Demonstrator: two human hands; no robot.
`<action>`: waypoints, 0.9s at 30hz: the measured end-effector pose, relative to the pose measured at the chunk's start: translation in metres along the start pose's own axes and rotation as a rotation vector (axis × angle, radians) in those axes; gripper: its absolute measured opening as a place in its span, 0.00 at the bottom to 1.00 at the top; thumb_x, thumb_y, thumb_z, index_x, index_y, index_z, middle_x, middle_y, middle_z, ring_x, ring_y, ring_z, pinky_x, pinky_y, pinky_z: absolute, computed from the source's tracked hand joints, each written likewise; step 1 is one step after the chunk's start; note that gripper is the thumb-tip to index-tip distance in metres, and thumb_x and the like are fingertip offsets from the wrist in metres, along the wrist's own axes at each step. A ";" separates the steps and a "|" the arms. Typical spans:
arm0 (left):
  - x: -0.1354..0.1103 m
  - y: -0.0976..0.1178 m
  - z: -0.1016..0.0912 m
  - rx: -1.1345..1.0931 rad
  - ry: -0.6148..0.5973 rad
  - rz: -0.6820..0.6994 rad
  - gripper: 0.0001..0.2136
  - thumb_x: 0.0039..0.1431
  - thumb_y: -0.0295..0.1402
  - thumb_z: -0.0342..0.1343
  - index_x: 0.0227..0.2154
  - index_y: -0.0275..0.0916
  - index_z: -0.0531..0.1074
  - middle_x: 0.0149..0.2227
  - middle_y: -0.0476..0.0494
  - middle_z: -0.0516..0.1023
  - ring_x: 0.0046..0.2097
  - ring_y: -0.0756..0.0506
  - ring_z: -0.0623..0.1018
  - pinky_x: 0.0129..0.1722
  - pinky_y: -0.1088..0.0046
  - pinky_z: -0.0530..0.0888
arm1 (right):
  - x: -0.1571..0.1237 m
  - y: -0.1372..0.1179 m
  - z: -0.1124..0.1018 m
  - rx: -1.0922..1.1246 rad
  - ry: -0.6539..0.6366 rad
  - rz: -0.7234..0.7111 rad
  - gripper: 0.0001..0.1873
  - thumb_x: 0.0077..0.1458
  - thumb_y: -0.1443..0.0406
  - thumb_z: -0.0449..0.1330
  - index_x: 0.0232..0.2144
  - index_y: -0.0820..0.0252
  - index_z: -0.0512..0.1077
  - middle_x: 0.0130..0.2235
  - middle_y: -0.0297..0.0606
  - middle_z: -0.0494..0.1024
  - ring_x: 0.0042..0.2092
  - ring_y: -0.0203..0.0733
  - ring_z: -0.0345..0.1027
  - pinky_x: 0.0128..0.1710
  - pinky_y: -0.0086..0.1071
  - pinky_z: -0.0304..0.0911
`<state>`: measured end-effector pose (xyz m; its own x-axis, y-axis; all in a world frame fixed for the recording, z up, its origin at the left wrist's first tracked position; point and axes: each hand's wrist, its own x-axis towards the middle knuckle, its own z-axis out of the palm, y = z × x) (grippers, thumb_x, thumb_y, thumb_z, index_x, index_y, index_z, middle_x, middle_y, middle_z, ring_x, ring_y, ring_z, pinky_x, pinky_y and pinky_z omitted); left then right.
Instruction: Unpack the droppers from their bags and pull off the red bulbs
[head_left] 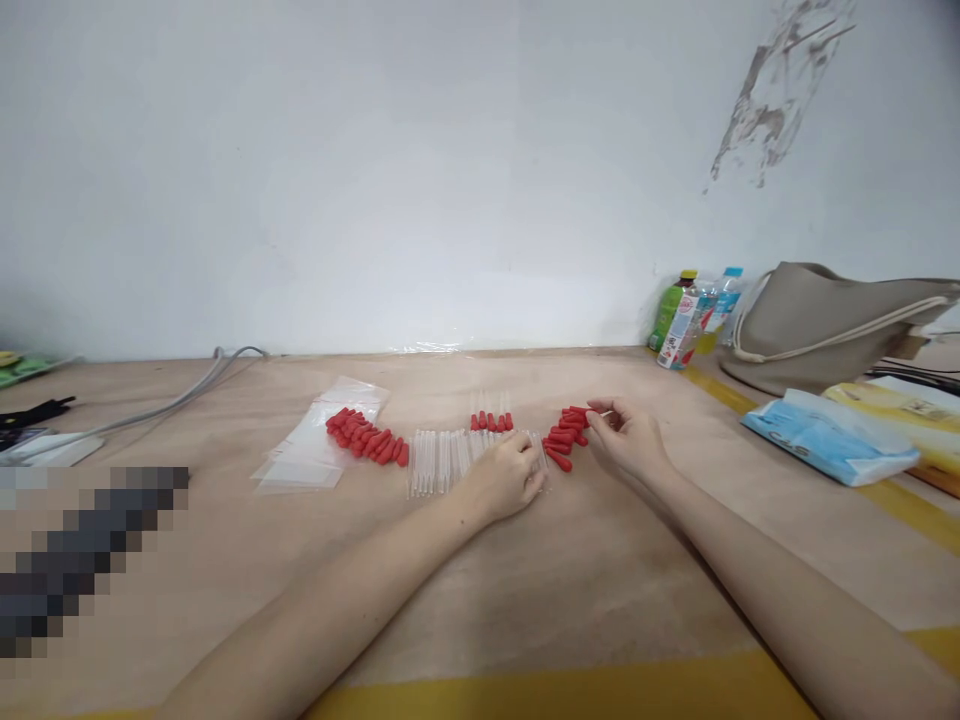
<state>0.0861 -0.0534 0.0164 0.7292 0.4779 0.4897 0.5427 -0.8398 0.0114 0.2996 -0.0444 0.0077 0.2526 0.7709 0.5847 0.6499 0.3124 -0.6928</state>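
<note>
My left hand is curled over the right end of a row of clear, thin dropper tubes; its fingertips are closed, and what they pinch is hidden. On the right, my right hand has thumb and fingertips closed on a red rubber dropper bulb at the upper edge of a small pile of red bulbs. Behind the tubes lie several finished droppers, red bulbs toward me and clear stems pointing to the wall. A larger heap of red bulbs spreads left of the tubes, partly on clear plastic bags.
Drink bottles and a grey-brown bag stand at the back right. In front of the bag lie a blue tissue pack and a yellow pack. A grey cable crosses the left side. Yellow tape runs along the near edge.
</note>
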 end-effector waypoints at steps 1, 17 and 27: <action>-0.001 0.000 -0.001 -0.025 0.009 0.002 0.10 0.56 0.36 0.49 0.31 0.34 0.69 0.31 0.41 0.69 0.36 0.45 0.70 0.38 0.69 0.70 | 0.000 0.001 0.000 0.003 -0.008 0.027 0.14 0.46 0.59 0.55 0.33 0.63 0.71 0.27 0.38 0.72 0.24 0.34 0.61 0.24 0.30 0.58; -0.096 -0.060 -0.057 0.100 0.187 -0.057 0.08 0.57 0.31 0.48 0.38 0.38 0.71 0.38 0.42 0.72 0.41 0.45 0.69 0.43 0.63 0.67 | -0.005 -0.007 0.001 -0.226 -0.143 -0.310 0.07 0.49 0.62 0.55 0.25 0.56 0.72 0.29 0.34 0.76 0.31 0.39 0.62 0.35 0.34 0.58; -0.098 -0.059 -0.055 0.046 0.211 -0.120 0.08 0.57 0.31 0.48 0.37 0.38 0.71 0.37 0.42 0.71 0.40 0.46 0.70 0.43 0.64 0.67 | 0.000 -0.002 0.005 -0.207 -0.016 -0.218 0.09 0.49 0.60 0.54 0.29 0.58 0.72 0.31 0.36 0.76 0.32 0.40 0.63 0.34 0.33 0.58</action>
<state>-0.0405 -0.0647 0.0162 0.5578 0.5048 0.6588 0.6419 -0.7656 0.0431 0.2944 -0.0423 0.0065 0.0806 0.7073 0.7023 0.8204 0.3530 -0.4497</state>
